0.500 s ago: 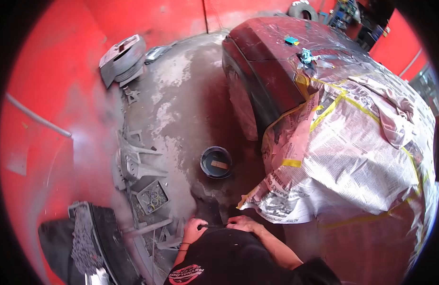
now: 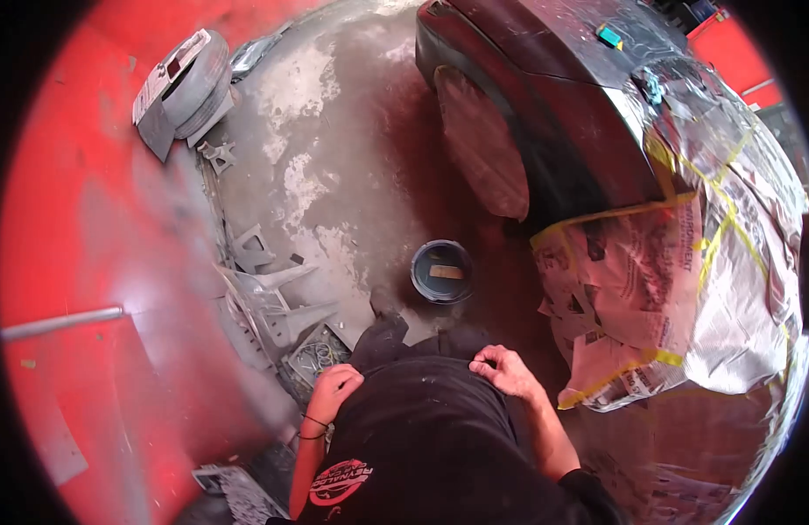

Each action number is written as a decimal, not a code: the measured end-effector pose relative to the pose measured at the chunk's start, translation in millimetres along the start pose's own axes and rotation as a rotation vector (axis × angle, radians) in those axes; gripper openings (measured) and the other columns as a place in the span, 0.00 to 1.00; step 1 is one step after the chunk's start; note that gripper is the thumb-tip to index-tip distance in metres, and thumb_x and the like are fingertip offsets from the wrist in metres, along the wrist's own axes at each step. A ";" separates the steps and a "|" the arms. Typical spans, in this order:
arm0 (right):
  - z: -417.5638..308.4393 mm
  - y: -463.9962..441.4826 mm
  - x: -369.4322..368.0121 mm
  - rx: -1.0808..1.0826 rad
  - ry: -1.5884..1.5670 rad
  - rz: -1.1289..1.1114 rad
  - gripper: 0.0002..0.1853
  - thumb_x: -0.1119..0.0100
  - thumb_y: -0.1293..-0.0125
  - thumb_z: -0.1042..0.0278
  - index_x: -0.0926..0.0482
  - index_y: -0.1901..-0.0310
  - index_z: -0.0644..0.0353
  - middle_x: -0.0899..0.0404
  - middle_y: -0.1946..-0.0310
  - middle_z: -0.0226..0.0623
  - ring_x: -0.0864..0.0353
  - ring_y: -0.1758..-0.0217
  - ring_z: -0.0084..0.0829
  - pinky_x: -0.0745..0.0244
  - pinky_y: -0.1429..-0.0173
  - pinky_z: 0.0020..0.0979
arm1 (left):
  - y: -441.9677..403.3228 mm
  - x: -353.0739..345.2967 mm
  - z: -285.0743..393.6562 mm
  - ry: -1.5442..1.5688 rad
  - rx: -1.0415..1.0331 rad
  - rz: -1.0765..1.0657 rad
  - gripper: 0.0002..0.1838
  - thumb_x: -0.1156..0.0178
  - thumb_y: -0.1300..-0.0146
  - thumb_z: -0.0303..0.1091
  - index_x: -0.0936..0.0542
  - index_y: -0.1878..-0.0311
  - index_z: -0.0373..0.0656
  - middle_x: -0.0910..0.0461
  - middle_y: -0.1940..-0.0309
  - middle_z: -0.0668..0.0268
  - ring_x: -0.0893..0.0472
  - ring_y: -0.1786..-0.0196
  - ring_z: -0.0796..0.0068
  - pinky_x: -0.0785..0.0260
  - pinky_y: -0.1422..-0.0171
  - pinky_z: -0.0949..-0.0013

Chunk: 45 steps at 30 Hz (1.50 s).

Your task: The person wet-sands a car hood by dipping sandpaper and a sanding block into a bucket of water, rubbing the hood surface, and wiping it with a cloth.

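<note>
Red walls [image 2: 80,227] flank the patchy concrete floor [image 2: 352,166]; a bucket [image 2: 441,250] holds a tan block [image 2: 446,272]. Left hand [image 2: 334,388] and right hand [image 2: 504,371], apart, pinch the black shirt [image 2: 426,420].

The shirt [image 2: 431,429] is black, the tape [image 2: 669,358] yellow, the wall [image 2: 63,201] red, the bucket [image 2: 417,273] seemingly dark blue.

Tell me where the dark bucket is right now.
In the head view, the dark bucket stands on the floor slightly right of centre, beyond the right hand and left of the partly newspaper-covered car.
</note>
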State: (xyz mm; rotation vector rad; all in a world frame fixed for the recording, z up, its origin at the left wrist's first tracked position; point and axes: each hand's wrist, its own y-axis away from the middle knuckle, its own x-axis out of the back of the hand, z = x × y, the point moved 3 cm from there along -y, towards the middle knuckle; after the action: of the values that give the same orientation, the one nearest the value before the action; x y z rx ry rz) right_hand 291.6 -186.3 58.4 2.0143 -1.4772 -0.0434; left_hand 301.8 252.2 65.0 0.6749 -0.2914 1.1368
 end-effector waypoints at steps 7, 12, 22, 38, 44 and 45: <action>-7.9 -14.9 14.1 -0.321 0.321 0.037 0.14 0.38 0.24 0.59 0.12 0.56 0.62 0.10 0.62 0.57 0.08 0.53 0.58 0.15 0.47 0.51 | 68.8 93.6 -96.6 -0.432 0.538 -0.640 0.12 0.32 0.24 0.39 0.10 0.51 0.39 0.10 0.57 0.47 0.11 0.52 0.41 0.18 0.43 0.50; -81.4 -9.0 18.9 -0.481 0.225 -0.563 0.12 0.33 0.38 0.69 0.10 0.55 0.63 0.09 0.62 0.55 0.06 0.53 0.52 0.16 0.46 0.50 | 84.3 119.0 -49.0 0.075 0.774 -0.461 0.10 0.32 0.24 0.37 0.10 0.52 0.39 0.10 0.58 0.51 0.12 0.53 0.46 0.18 0.44 0.52; -92.2 -134.6 58.0 -0.305 -0.261 -0.257 0.11 0.29 0.41 0.72 0.12 0.57 0.66 0.14 0.67 0.38 0.23 0.62 0.24 0.21 0.56 0.38 | -116.6 162.0 44.2 0.145 0.782 -0.371 0.07 0.30 0.26 0.32 0.10 0.55 0.39 0.10 0.59 0.59 0.13 0.54 0.57 0.19 0.46 0.57; -129.0 -203.4 108.8 -0.146 -1.084 -0.230 0.11 0.28 0.38 0.71 0.12 0.57 0.68 0.12 0.64 0.33 0.20 0.57 0.23 0.23 0.55 0.37 | -470.2 218.0 181.3 0.141 0.611 -0.624 0.02 0.28 0.28 0.26 0.11 0.58 0.39 0.10 0.60 0.70 0.15 0.57 0.73 0.20 0.50 0.65; -139.2 -260.6 213.5 -0.207 -0.230 -0.162 0.20 0.29 0.32 0.59 0.10 0.42 0.59 0.06 0.51 0.45 0.08 0.49 0.44 0.14 0.46 0.42 | -637.2 242.6 193.9 0.162 0.545 -0.806 0.02 0.27 0.29 0.23 0.11 0.59 0.39 0.10 0.61 0.75 0.16 0.58 0.80 0.21 0.51 0.68; -174.6 -280.8 265.7 -0.238 -0.046 -0.043 0.18 0.31 0.31 0.58 0.10 0.45 0.57 0.07 0.52 0.45 0.08 0.50 0.48 0.13 0.47 0.44 | -671.4 253.8 190.2 0.157 0.529 -0.835 0.02 0.27 0.29 0.23 0.11 0.60 0.39 0.10 0.61 0.76 0.16 0.58 0.81 0.21 0.51 0.68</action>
State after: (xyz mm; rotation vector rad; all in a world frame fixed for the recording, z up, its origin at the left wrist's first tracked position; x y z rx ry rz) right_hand 694.3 -287.9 144.6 1.8620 -1.3855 -0.2723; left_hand 1035.5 150.4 116.2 1.0332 0.4221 0.4405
